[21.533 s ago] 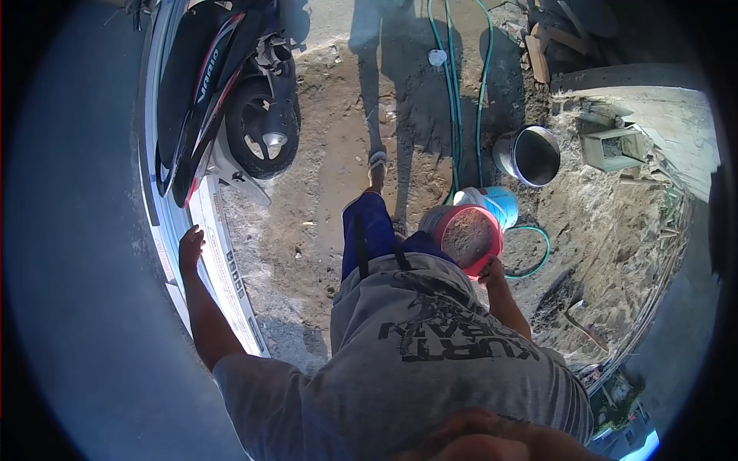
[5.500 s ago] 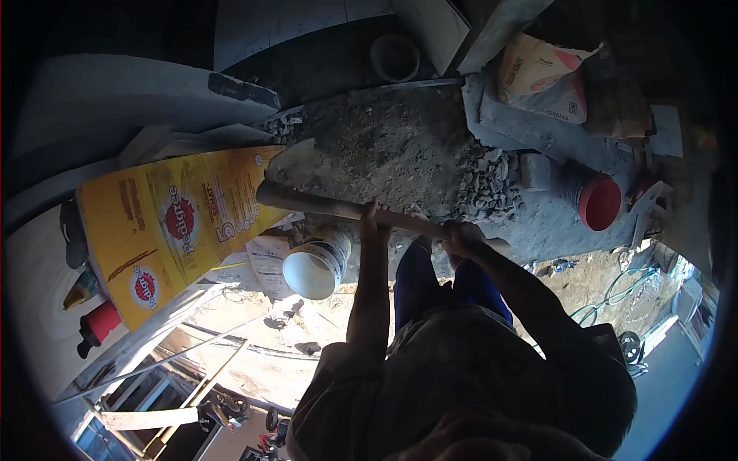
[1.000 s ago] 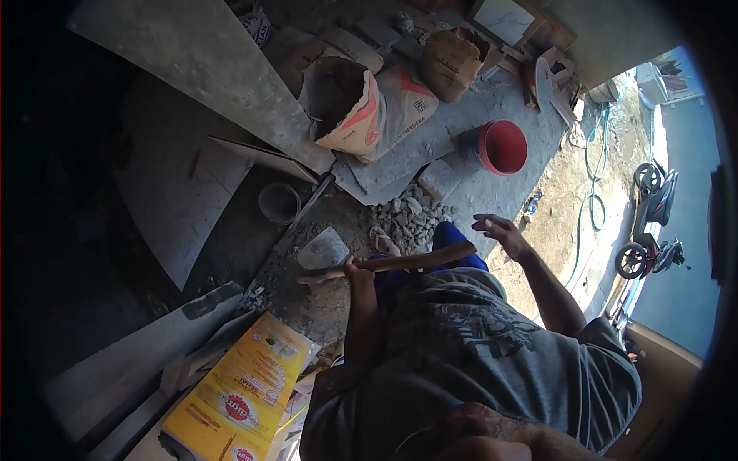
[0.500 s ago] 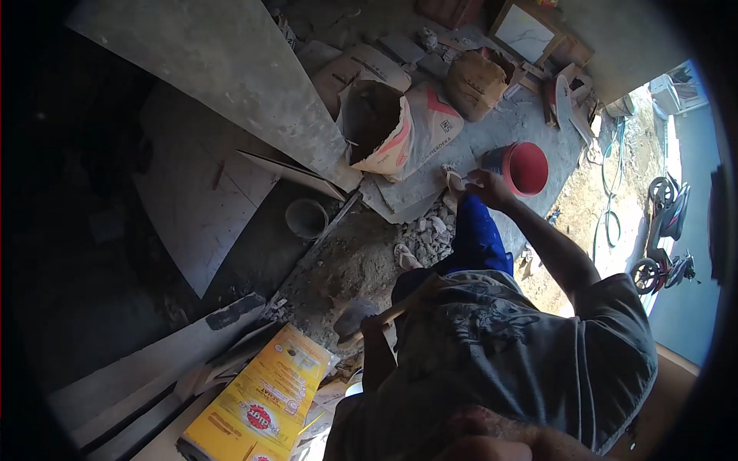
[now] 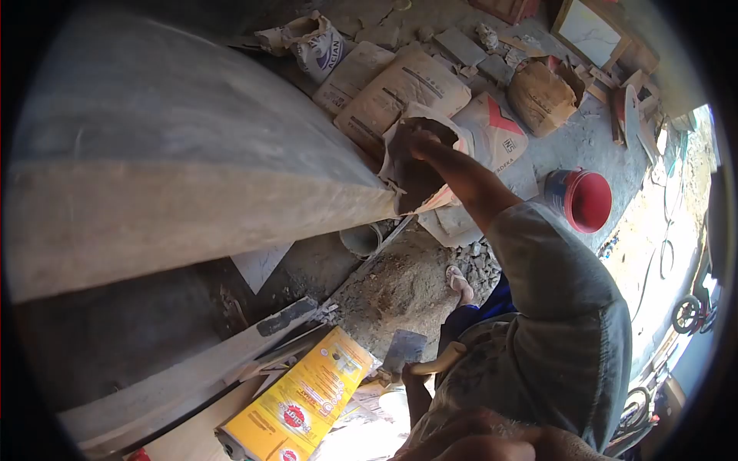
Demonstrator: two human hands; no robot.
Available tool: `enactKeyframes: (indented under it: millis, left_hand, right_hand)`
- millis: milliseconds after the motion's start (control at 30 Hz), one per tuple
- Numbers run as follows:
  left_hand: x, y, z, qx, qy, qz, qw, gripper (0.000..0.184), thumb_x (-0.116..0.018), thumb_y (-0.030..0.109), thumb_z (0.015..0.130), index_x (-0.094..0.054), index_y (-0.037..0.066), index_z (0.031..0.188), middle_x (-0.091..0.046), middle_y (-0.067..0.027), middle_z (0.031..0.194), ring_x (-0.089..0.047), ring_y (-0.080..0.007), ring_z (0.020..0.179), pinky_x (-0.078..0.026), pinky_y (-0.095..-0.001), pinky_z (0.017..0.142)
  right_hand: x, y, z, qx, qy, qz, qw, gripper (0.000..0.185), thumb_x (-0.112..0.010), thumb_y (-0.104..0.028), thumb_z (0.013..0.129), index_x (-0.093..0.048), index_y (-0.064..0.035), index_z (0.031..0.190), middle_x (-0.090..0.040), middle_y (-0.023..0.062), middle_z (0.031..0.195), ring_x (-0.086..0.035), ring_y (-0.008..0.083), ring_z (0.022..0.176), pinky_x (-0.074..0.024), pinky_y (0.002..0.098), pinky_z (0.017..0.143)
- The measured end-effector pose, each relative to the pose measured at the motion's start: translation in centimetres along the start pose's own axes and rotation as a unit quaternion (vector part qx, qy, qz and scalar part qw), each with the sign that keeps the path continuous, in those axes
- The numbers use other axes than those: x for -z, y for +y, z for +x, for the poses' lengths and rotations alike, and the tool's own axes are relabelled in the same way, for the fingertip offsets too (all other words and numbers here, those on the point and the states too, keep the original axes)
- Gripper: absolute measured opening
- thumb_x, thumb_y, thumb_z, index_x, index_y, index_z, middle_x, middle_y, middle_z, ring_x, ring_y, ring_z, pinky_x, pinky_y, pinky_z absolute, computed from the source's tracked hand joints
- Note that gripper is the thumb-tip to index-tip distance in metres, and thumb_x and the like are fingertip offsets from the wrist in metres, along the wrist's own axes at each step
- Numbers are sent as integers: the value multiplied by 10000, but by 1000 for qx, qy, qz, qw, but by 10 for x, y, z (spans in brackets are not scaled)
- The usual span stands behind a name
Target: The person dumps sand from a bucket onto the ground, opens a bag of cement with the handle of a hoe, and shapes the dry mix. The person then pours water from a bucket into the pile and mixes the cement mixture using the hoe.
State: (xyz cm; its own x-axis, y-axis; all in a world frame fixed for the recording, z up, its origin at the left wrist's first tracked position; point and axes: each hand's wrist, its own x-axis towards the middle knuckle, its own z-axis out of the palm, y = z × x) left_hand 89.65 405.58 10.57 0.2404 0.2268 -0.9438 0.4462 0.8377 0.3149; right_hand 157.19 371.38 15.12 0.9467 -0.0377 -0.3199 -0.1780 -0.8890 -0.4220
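Observation:
My right hand (image 5: pixel 420 144) reaches into the mouth of an open, torn paper sack (image 5: pixel 453 198). Shadow in the sack hides the fingers, so whether they grip anything is unclear. Low by my body, my left hand (image 5: pixel 415 378) is closed around a tool with a pale wooden handle (image 5: pixel 440 359) and a flat grey blade (image 5: pixel 405 348). The blade points away from me, above the rubble and sandy ground (image 5: pixel 392 296).
A concrete column (image 5: pixel 207 200) stands close on the left. Full sacks (image 5: pixel 407 92) lie beyond the open one. A red-mouthed bucket (image 5: pixel 590 201) is on the right, a grey bucket (image 5: pixel 361 240) near the column. A yellow printed sheet (image 5: pixel 307 396) lies lower left.
My right hand has moved left and forward, from beside my leg into the open sack. My view has shifted and the column looms nearer. The tool stays in my left hand.

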Motion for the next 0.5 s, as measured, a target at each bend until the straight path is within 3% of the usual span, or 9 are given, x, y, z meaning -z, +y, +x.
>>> enactKeyframes:
  millis: [33, 100, 167, 300, 500]
  left_hand:
    - [-12, -2, 0, 29, -16, -113, 993, 293, -512, 430, 892, -600, 168, 795, -611, -74, 816, -596, -294, 799, -496, -487, 758]
    - [-17, -3, 0, 27, -14, 34, 999, 294, -512, 432, 891, -599, 167, 795, -610, -72, 815, -596, -292, 796, -496, -486, 753]
    - [-34, 7, 6, 42, -21, 84, 995, 295, -513, 433, 890, -599, 167, 796, -609, -70, 814, -595, -291, 793, -496, -484, 749]
    - [-76, 31, 22, 53, -44, 137, 988, 298, -515, 437, 888, -597, 166, 796, -608, -67, 811, -594, -287, 788, -496, -482, 739]
    - [-132, 52, 46, 67, -80, 178, 978, 303, -517, 443, 886, -594, 164, 797, -605, -62, 807, -592, -283, 779, -497, -478, 724]
  right_hand:
    - [0, 2, 3, -23, 23, 19, 999, 268, -505, -136, 872, -669, -20, 1050, -642, 202, 1139, -642, 325, 1051, -547, 444, 836]
    - [-11, 2, 16, 46, -10, -105, 993, 248, -512, -123, 870, -691, -23, 1009, -654, 198, 1102, -663, 324, 1002, -572, 447, 749]
    - [-27, 7, 9, 201, -6, -179, 963, 228, -538, -136, 840, -701, -26, 956, -661, 189, 1030, -689, 329, 891, -581, 432, 637]
    - [32, 4, -69, 318, 120, -112, 934, 188, -550, -152, 821, -660, -36, 920, -604, 129, 873, -688, 276, 721, -559, 414, 545]
    - [161, 48, -125, 297, 159, 10, 941, 187, -588, -179, 830, -627, -47, 956, -576, 114, 905, -673, 256, 732, -550, 374, 598]
